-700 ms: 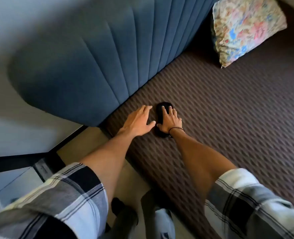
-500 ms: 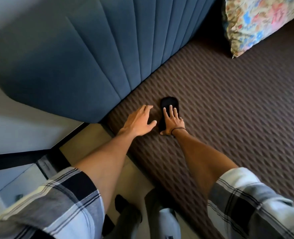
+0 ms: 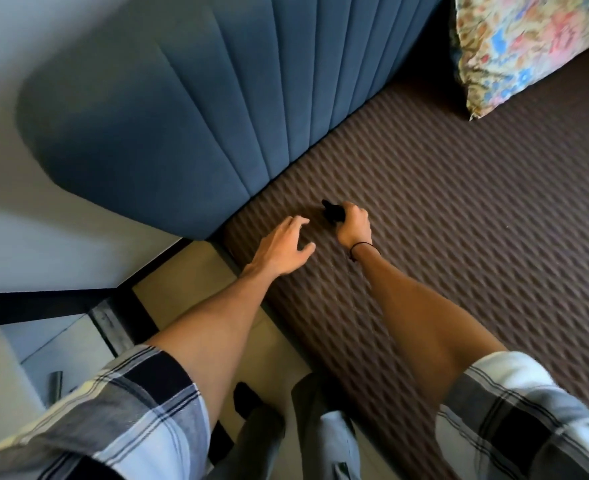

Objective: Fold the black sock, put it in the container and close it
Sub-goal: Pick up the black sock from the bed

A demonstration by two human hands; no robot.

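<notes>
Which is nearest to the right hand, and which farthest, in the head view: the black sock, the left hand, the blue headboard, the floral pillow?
1. black sock: gripped in the right hand.
2. left hand: just beside it, open.
3. blue headboard: up and left.
4. floral pillow: top right corner.

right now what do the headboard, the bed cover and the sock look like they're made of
Headboard: blue upholstery, likely velvet-like fabric, with a soft matte sheen and stitched vertical channels.
Bed cover: brown textile, seemingly quilted or woven, with a repeating raised wavy pattern.
Black sock: dark soft knit, apparently, bunched in the right hand.
</notes>
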